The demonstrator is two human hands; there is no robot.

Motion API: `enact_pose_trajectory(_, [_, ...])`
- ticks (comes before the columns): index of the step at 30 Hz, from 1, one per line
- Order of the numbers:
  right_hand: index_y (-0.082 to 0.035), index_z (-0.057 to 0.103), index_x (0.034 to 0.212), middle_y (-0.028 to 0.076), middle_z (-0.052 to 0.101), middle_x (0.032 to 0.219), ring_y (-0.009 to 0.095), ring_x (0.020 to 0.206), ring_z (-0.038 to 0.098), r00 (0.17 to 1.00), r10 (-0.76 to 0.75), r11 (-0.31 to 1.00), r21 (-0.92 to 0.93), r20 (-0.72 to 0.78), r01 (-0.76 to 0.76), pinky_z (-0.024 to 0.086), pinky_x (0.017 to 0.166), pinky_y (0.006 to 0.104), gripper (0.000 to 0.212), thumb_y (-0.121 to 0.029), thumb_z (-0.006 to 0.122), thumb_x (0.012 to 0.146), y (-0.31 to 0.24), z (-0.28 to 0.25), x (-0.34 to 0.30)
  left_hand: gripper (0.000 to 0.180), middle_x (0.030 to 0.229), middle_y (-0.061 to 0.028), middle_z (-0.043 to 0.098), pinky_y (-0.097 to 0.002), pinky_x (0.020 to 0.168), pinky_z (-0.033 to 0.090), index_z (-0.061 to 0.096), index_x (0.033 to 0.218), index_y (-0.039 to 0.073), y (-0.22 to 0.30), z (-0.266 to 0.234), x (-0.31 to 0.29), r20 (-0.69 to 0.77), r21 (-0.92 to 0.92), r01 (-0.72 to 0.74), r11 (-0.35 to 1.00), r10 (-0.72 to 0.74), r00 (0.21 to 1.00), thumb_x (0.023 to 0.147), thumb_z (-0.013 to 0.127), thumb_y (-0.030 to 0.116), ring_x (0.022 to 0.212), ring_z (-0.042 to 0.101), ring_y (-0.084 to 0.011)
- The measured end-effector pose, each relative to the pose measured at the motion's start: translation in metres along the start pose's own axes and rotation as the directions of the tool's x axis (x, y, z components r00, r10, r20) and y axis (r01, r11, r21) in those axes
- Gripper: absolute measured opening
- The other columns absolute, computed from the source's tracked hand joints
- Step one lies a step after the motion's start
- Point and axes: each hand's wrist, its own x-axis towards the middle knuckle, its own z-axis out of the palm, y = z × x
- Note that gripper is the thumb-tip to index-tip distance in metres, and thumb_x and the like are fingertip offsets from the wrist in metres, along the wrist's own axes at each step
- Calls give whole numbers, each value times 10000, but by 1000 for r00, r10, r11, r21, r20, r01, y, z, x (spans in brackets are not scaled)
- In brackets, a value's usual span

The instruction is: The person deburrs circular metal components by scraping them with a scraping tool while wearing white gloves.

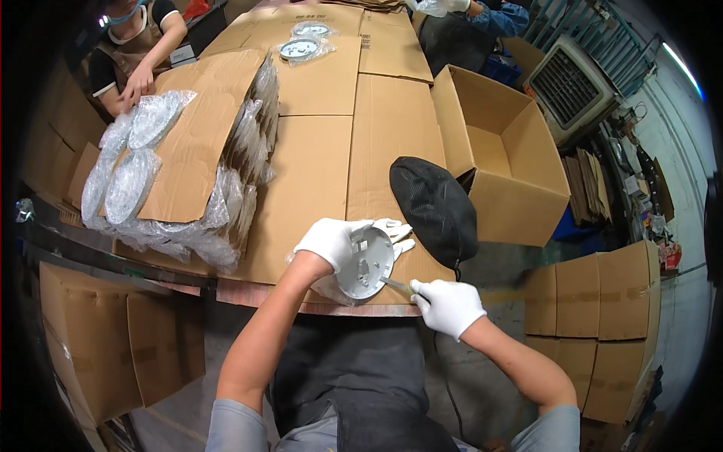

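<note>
White-gloved left grip (330, 244) clamps a round grey dish (378, 258); right grip (450, 307), a slender tool (397, 285).

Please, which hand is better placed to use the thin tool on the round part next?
Probably the right hand: it holds the thin tool, its tip at the round grey part. The left hand grips that part's upper left side.

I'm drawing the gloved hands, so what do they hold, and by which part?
The left hand holds a round pale disc by its upper-left rim; the right hand holds a thin tool by the end away from the disc.
</note>
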Motion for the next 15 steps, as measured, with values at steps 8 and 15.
enact_pose_trajectory(8, [-204, 702, 1154, 56, 691, 838, 252, 735, 686, 957, 210, 933, 333, -203, -134, 560, 655, 385, 279, -320, 640, 908, 2, 70, -29, 359, 992, -179, 716, -330, 783, 548, 660, 1240, 80, -5, 10, -7, -118, -254, 130, 959, -164, 979, 895, 614, 165, 822, 713, -259])
enact_pose_trajectory(15, [-202, 714, 1131, 48, 695, 818, 246, 697, 689, 911, 279, 887, 444, -305, -123, 560, 624, 357, 266, -308, 675, 889, -3, 88, -33, 411, 1266, -149, 619, -396, 989, 493, 523, 1346, -8, -24, 73, -78, -14, -994, -88, -68, -710, 704, 1046, 435, 259, 1112, 619, -272])
